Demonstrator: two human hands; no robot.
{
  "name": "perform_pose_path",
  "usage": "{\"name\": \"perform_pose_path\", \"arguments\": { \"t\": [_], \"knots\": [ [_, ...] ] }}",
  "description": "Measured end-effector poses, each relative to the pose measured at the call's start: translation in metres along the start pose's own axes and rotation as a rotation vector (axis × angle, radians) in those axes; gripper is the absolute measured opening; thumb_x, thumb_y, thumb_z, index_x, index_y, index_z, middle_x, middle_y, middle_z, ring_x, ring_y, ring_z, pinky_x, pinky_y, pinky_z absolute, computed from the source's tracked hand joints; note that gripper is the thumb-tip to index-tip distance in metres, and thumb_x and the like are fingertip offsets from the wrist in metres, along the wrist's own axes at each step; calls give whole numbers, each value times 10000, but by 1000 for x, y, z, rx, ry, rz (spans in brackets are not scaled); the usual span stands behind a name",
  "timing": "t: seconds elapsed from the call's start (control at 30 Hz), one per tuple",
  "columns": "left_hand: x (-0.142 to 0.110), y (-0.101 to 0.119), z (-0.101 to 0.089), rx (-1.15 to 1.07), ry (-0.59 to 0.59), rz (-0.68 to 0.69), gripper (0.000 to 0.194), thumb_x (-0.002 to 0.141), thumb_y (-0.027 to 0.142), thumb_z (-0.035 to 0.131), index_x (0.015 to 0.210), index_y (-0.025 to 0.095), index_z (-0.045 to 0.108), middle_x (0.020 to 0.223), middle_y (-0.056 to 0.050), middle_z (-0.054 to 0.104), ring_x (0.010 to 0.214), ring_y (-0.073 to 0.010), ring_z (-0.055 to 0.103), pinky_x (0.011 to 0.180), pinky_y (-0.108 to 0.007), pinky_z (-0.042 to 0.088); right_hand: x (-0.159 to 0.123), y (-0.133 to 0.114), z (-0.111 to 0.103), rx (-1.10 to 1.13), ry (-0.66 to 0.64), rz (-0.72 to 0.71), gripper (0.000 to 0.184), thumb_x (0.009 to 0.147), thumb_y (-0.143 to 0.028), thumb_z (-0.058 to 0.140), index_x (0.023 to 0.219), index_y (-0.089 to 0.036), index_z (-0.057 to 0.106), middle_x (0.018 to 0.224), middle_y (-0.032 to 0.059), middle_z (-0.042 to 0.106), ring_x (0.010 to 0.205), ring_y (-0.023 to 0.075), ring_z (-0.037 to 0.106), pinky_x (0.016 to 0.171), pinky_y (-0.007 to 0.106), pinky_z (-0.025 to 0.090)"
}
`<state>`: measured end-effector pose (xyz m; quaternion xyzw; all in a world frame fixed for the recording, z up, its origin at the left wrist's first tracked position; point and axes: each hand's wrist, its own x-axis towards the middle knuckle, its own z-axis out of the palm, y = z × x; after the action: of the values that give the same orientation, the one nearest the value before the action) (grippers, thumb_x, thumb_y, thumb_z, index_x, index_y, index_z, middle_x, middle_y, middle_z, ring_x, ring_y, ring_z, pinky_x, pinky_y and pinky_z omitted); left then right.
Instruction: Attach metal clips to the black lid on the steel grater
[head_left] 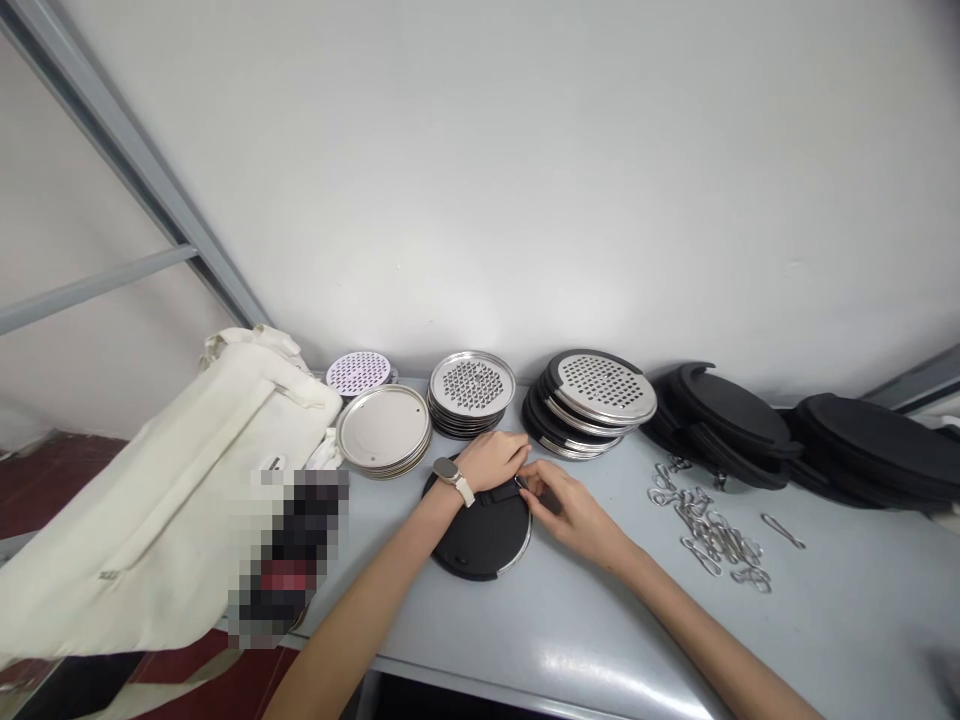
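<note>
A black round disc with a shiny metal rim showing at its lower right lies on the grey table in front of me. My left hand, with a watch on its wrist, is closed at the disc's far edge; its fingertips are partly hidden. My right hand pinches at the disc's right edge, beside a raised black strap or tab. A small shiny bit shows at its fingertips, too small to name. Both hands nearly meet there.
Loose metal clips lie to the right. Along the wall stand plain metal discs, perforated grater discs, grater discs with black rims and black round pieces. A white bag is at the left.
</note>
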<state>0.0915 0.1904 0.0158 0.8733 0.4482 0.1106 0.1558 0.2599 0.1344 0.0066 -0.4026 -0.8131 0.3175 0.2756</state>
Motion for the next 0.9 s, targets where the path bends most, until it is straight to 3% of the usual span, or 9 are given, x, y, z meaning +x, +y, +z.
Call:
{"name": "perform_pose_path", "arguments": {
  "t": [0.67,0.9],
  "knots": [
    [-2,0,-1,33,21,23,321,997,306,301,849,177,555,812,-47,665,773,-175,642,683,-251,422,2,-3,-3,-30,7,-55,136,893,-168,440,946,-196,562,804,36,533,804,196,522,737,319,446],
    [-1,1,-1,140,25,126,390,1013,303,225,864,166,558,816,-60,660,766,-185,643,675,-262,432,1,1,-2,-8,13,-50,176,902,-192,453,1031,-187,572,825,37,541,776,178,532,725,310,462]
  ]
}}
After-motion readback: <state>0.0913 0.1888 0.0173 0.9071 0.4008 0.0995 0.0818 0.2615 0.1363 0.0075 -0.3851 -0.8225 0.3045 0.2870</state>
